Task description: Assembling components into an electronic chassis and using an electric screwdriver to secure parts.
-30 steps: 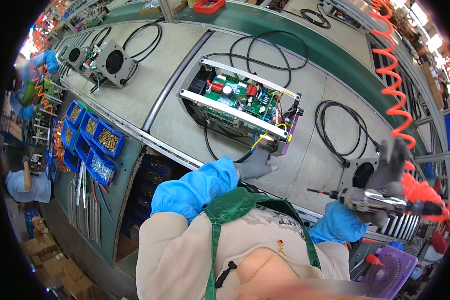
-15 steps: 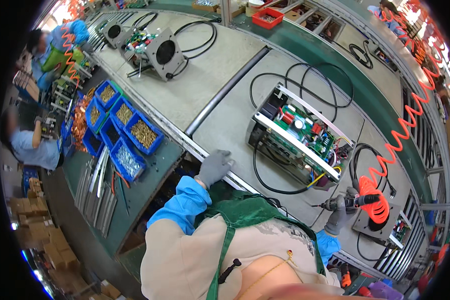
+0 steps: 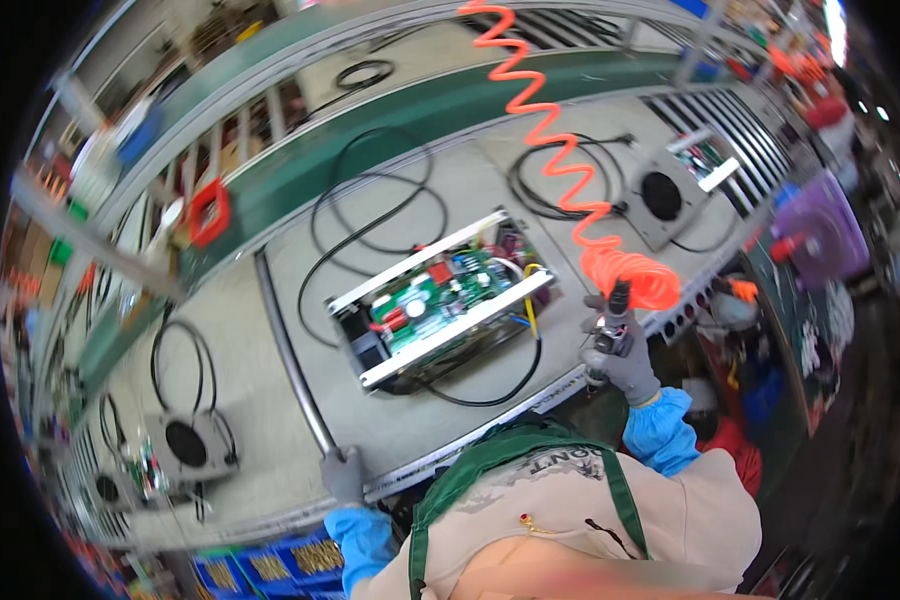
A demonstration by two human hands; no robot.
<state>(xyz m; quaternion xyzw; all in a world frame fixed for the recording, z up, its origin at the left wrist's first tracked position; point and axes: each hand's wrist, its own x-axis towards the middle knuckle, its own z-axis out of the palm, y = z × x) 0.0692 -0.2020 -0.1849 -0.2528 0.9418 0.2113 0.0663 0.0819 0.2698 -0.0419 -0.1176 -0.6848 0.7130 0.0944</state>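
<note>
My right hand (image 3: 625, 368), in a grey glove, is closed around a dark air screwdriver (image 3: 610, 335) at the front edge of the bench. An orange coiled hose (image 3: 630, 280) bunches above the tool and stretches up past the top of the picture. My left hand (image 3: 343, 477), gloved too, rests on the bench's front rail by the near end of a metal roller (image 3: 295, 370); its fingers look extended, with nothing seen in them. Between and beyond my hands lies an open-framed electronic unit (image 3: 440, 300) with a green circuit board, white rails and a black cable.
Another unit with a round black fan (image 3: 660, 196) is at the right, beside a coiled black cable (image 3: 530, 190). More fan units (image 3: 188, 443) stand at the left. Blue bins of fasteners (image 3: 270, 565) sit below the front edge. A red tray (image 3: 209, 212) is at the back.
The view has swung to the right, so the unit shows left of centre. My right hand still holds the screwdriver, its bit now turned downward. My left hand is now by the roller's end.
</note>
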